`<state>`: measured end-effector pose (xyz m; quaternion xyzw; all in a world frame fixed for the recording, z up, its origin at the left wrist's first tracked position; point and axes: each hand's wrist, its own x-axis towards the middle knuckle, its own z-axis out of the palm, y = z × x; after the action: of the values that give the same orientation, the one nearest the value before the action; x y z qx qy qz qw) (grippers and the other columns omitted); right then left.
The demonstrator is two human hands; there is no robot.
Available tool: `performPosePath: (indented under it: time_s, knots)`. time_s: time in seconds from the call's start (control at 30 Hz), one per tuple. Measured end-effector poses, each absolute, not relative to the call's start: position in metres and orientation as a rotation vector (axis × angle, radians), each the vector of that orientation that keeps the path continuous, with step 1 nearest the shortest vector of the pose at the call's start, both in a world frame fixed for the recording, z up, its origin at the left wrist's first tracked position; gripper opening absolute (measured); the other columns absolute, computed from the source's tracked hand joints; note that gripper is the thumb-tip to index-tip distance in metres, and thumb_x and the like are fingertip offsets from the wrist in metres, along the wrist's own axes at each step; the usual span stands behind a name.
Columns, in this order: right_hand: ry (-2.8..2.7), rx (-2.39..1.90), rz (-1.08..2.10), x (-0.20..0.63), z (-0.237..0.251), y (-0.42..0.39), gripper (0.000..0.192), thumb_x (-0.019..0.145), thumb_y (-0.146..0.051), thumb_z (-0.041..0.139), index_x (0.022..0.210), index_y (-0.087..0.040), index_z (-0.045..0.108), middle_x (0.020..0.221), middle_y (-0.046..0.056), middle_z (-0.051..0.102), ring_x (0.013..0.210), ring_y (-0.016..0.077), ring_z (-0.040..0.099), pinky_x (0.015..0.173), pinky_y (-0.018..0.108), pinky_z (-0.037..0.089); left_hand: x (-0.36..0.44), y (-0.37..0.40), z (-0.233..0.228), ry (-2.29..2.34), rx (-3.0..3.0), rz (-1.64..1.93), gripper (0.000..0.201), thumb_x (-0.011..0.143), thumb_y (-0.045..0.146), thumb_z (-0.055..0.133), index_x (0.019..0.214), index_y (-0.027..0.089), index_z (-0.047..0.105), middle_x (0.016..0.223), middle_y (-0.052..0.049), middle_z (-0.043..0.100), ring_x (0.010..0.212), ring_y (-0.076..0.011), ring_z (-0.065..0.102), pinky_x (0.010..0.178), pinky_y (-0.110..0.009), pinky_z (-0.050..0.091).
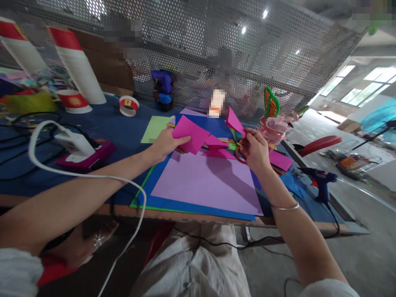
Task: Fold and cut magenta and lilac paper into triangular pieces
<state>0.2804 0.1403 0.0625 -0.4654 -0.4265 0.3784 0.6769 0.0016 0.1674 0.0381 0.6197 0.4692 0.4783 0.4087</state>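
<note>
My left hand [168, 144] pinches a sheet of bright pink paper [192, 134] between thumb and fingers, above the desk. In my right hand [256, 148], a smaller pink paper piece [234, 121] is gripped at its lower corner and held upright. Scissors with red handles [240, 156] are right by my right fingers; I cannot tell whether those fingers also hold them. Between my hands, more pink pieces [218, 153] lie at the back edge of a lilac sheet [204, 185], which rests on blue and green sheets.
A white cable [140, 214] crosses over my left forearm from a plug on a purple power strip [93, 154]. At right are a blue glue gun [321, 183] and a pink jar [274, 128]. Stacked paper cups [77, 66] stand at left. A perforated metal screen [192, 45] closes the back.
</note>
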Motion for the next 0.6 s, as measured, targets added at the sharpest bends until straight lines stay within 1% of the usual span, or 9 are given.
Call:
performPosePath:
  time_s: [0.07, 0.13, 0.2, 0.27, 0.33, 0.4, 0.47, 0.53, 0.6]
  knots:
    - [-0.959, -1.076, 0.840, 0.282, 0.063, 0.141, 0.019, 0.080, -0.030, 0.071, 0.097, -0.024, 0.065, 0.073, -0.004, 0.063, 0.061, 0.0087, 0.059, 0.047, 0.017, 0.042, 0.001, 0.166, 0.041, 1.164, 1.495, 1.180, 0.030, 0.069, 0.043, 0.080, 0.076, 0.017, 0.067, 0.060, -0.004, 0.067, 0.048, -0.0160, 0.061, 0.044, -0.026, 0.050]
    - [-0.982, -1.100, 0.815, 0.282, 0.063, 0.142, 0.016, 0.082, -0.028, 0.066, 0.098, -0.024, 0.065, 0.075, -0.004, 0.063, 0.062, 0.0089, 0.058, 0.047, 0.017, 0.041, 0.000, 0.164, 0.044, 1.155, 1.446, 1.175, 0.028, 0.070, 0.041, 0.081, 0.069, 0.019, 0.063, 0.053, 0.000, 0.059, 0.044, -0.0117, 0.052, 0.040, -0.022, 0.041]
    - [-1.043, -1.121, 0.754, 0.282, 0.061, 0.142, 0.014, 0.084, -0.027, 0.061, 0.097, -0.024, 0.066, 0.078, -0.002, 0.063, 0.064, 0.0096, 0.057, 0.048, 0.018, 0.040, 0.000, 0.161, 0.046, 1.145, 1.442, 1.164, 0.030, 0.072, 0.040, 0.079, 0.063, 0.020, 0.057, 0.049, 0.003, 0.052, 0.042, -0.0092, 0.045, 0.038, -0.019, 0.034]
    - [-1.144, -1.145, 0.675, 0.279, 0.058, 0.141, 0.015, 0.086, -0.028, 0.056, 0.096, -0.024, 0.068, 0.080, -0.001, 0.064, 0.068, 0.0112, 0.057, 0.050, 0.019, 0.040, 0.001, 0.157, 0.048, 1.112, 1.459, 1.113, 0.035, 0.072, 0.039, 0.079, 0.057, 0.021, 0.053, 0.045, 0.004, 0.047, 0.040, -0.0079, 0.040, 0.038, -0.019, 0.030]
    - [-1.296, -1.153, 0.607, 0.273, 0.054, 0.136, 0.020, 0.090, -0.033, 0.055, 0.099, -0.023, 0.070, 0.085, 0.002, 0.066, 0.075, 0.0138, 0.060, 0.054, 0.022, 0.043, 0.002, 0.153, 0.048, 1.042, 1.505, 0.996, 0.036, 0.069, 0.039, 0.082, 0.054, 0.020, 0.055, 0.043, 0.003, 0.046, 0.038, -0.0077, 0.038, 0.037, -0.019, 0.029]
    - [-1.511, -1.120, 0.564, 0.264, 0.050, 0.129, 0.025, 0.093, -0.038, 0.056, 0.104, -0.023, 0.071, 0.097, 0.005, 0.070, 0.086, 0.0164, 0.064, 0.065, 0.025, 0.049, 0.002, 0.150, 0.046, 0.939, 1.576, 0.814, 0.032, 0.066, 0.041, 0.087, 0.060, 0.019, 0.064, 0.043, 0.002, 0.050, 0.038, -0.0085, 0.040, 0.037, -0.019, 0.028]
    - [-1.705, -1.051, 0.564, 0.254, 0.047, 0.121, 0.029, 0.096, -0.043, 0.055, 0.106, -0.023, 0.073, 0.102, 0.007, 0.071, 0.094, 0.0183, 0.065, 0.076, 0.028, 0.051, 0.002, 0.147, 0.042, 0.850, 1.634, 0.652, 0.031, 0.066, 0.044, 0.090, 0.065, 0.019, 0.071, 0.045, 0.001, 0.054, 0.039, -0.0088, 0.041, 0.037, -0.019, 0.027]
    - [-1.805, -0.985, 0.629, 0.244, 0.043, 0.113, 0.027, 0.095, -0.046, 0.059, 0.099, -0.023, 0.071, 0.098, 0.005, 0.068, 0.089, 0.0178, 0.063, 0.078, 0.029, 0.050, 0.002, 0.145, 0.038, 0.806, 1.648, 0.609, 0.033, 0.064, 0.045, 0.092, 0.063, 0.019, 0.072, 0.045, 0.001, 0.054, 0.040, -0.0087, 0.041, 0.038, -0.019, 0.028]
    - [-1.871, -0.959, 0.692, 0.236, 0.038, 0.108, 0.027, 0.090, -0.047, 0.067, 0.083, -0.022, 0.064, 0.085, 0.002, 0.062, 0.077, 0.0158, 0.056, 0.071, 0.029, 0.047, 0.004, 0.143, 0.035, 0.827, 1.607, 0.672, 0.032, 0.059, 0.042, 0.095, 0.059, 0.019, 0.073, 0.048, 0.001, 0.058, 0.045, -0.0102, 0.047, 0.042, -0.020, 0.035]
